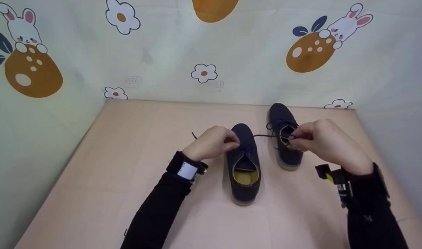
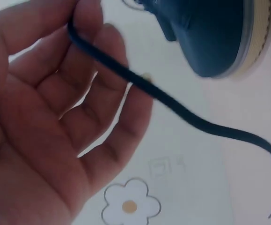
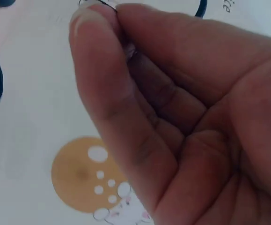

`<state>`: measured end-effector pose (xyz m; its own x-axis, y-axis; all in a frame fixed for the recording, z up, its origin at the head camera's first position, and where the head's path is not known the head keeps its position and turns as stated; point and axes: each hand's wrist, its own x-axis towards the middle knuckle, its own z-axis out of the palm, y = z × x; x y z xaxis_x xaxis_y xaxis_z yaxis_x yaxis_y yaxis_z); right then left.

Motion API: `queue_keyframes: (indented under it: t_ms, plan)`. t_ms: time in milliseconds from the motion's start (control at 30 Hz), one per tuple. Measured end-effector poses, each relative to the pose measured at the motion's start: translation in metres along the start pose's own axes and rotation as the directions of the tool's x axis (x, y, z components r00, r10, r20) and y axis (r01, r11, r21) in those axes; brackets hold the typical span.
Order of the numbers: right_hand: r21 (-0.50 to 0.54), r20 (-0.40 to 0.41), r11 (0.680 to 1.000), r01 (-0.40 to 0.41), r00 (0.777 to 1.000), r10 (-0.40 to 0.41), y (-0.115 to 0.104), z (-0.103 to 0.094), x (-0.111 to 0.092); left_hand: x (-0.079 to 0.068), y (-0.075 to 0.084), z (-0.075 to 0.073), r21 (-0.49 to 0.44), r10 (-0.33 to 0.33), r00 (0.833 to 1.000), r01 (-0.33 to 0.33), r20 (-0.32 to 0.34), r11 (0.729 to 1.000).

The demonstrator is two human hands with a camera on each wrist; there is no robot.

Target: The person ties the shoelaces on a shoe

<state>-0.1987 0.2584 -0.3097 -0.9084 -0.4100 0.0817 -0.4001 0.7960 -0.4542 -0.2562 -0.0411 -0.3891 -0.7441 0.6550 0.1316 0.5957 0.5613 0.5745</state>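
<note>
A dark navy lace-up shoe (image 1: 244, 162) with a yellow insole stands on the table, its toe pointing away from me. My left hand (image 1: 213, 142) is at its left side over the lacing, pinching a dark shoelace (image 2: 172, 104) between thumb and index finger. That lace's loose tail crosses the other fingers in the left wrist view. To the right, my right hand (image 1: 330, 145) pinches the other lace (image 1: 264, 135) near its end, drawn nearly straight from the shoe. The lacing under my left fingers is partly hidden.
A matching shoe (image 1: 281, 114), its lace tied in loops, stands farther back on the right, partly behind my right hand. The table (image 1: 134, 138) has a pale pinkish cover. A curtain (image 1: 162, 52) printed with rabbits and flowers hangs behind and at the sides.
</note>
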Motion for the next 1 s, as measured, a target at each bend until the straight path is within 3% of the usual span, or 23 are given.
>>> queue_keyframes:
  t_ms: [133, 267, 367, 500, 600, 667, 733, 800, 1000]
  plan:
    - [0.073, -0.056, 0.996, 0.058, 0.997, -0.054, -0.007, 0.02, 0.001, 0.004, 0.004, 0.007, 0.003, 0.011, 0.999, -0.01, -0.047, 1.0]
    - [0.105, -0.198, 0.976, 0.19, 0.966, -0.167, -0.015, 0.037, 0.003, 0.006, 0.004, 0.008, 0.008, 0.016, 0.998, -0.016, -0.068, 1.0]
    - [0.108, -0.291, 0.949, 0.295, 0.923, -0.253, -0.023, 0.046, 0.005, 0.006, 0.005, 0.008, 0.02, 0.019, 0.997, -0.018, -0.071, 1.0]
    - [0.049, -0.383, 0.91, 0.412, 0.849, -0.363, -0.031, 0.056, 0.01, 0.007, 0.006, 0.008, 0.028, 0.012, 0.997, -0.01, -0.074, 1.0]
    - [-0.017, -0.417, 0.881, 0.473, 0.797, -0.437, -0.033, 0.063, 0.014, 0.006, 0.007, 0.007, 0.025, 0.011, 0.997, -0.009, -0.075, 1.0]
    - [-0.06, -0.413, 0.867, 0.495, 0.778, -0.473, -0.033, 0.068, 0.017, 0.005, 0.008, 0.006, 0.022, 0.01, 0.997, -0.009, -0.076, 1.0]
    - [-0.108, -0.393, 0.863, 0.493, 0.776, -0.492, -0.032, 0.073, 0.02, 0.004, 0.008, 0.005, 0.021, 0.01, 0.997, -0.009, -0.079, 1.0]
    - [-0.151, -0.363, 0.867, 0.476, 0.789, -0.496, -0.03, 0.078, 0.023, 0.003, 0.009, 0.005, 0.019, 0.009, 0.997, -0.008, -0.08, 1.0]
    - [-0.208, -0.235, 0.892, 0.401, 0.865, -0.443, -0.022, 0.089, 0.026, 0.002, 0.009, 0.003, 0.021, 0.009, 0.997, -0.007, -0.078, 1.0]
